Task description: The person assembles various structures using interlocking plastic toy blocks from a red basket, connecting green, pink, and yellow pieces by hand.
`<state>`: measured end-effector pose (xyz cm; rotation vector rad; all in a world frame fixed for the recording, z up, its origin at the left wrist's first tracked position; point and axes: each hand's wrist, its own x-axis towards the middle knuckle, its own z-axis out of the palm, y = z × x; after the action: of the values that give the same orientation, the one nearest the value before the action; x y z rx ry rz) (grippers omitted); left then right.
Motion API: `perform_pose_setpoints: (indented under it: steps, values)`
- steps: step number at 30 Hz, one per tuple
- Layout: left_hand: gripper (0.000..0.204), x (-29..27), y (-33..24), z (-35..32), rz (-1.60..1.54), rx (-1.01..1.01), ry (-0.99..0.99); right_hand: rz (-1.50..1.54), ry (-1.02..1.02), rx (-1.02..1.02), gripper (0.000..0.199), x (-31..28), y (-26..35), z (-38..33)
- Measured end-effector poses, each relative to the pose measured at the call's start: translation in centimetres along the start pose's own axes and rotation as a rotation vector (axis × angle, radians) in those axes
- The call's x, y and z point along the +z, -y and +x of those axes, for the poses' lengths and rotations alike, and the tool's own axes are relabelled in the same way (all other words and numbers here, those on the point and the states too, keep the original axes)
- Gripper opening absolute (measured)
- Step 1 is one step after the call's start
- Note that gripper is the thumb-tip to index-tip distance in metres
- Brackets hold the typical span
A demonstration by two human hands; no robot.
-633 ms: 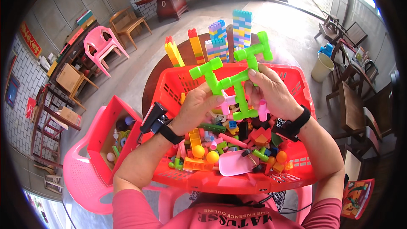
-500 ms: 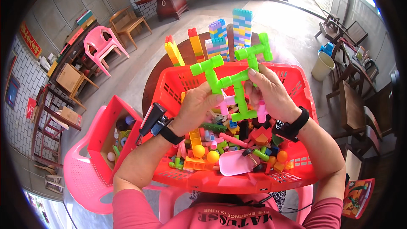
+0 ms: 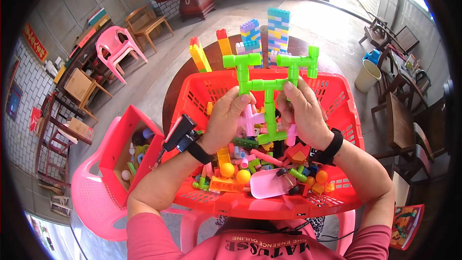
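Observation:
Both my hands hold up a bright green pipe structure (image 3: 267, 84) made of joined tubes and elbows, above a red plastic basket (image 3: 337, 91). My left hand (image 3: 227, 115) grips its left side near the vertical tube. My right hand (image 3: 302, 110) grips its right side, thumb on the horizontal bar. The basket holds several loose toy pieces: orange balls, pink tubes, yellow blocks and a pink scoop (image 3: 267, 183). Each wrist wears a black band; a black device (image 3: 179, 132) sits on the left one.
Behind the basket, on a round dark table (image 3: 178, 91), stand colourful block towers (image 3: 278, 31) and yellow-red stacks (image 3: 199, 55). A red open box (image 3: 120, 139) with small toys rests on a pink chair (image 3: 91, 202) at my left. Wooden chairs and a bucket (image 3: 365, 74) stand to the right.
The green pipe structure has been turned between my hands from a tilted pose to nearly upright and square. Both hands kept their grip on it.

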<state>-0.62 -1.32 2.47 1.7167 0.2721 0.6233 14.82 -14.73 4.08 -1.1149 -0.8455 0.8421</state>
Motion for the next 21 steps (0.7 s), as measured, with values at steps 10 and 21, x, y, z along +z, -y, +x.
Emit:
perform_pose_setpoints:
  steps: [10,21]
  values:
    - [0.044,0.9,0.2,0.3,-0.413,-0.091,0.039,0.083,-0.048,-0.011,0.026,-1.2,0.9,0.9]
    - [0.034,1.5,0.0,-0.4,-0.369,-0.138,0.048,-0.082,0.057,-0.094,0.029,-1.4,0.8,0.8]
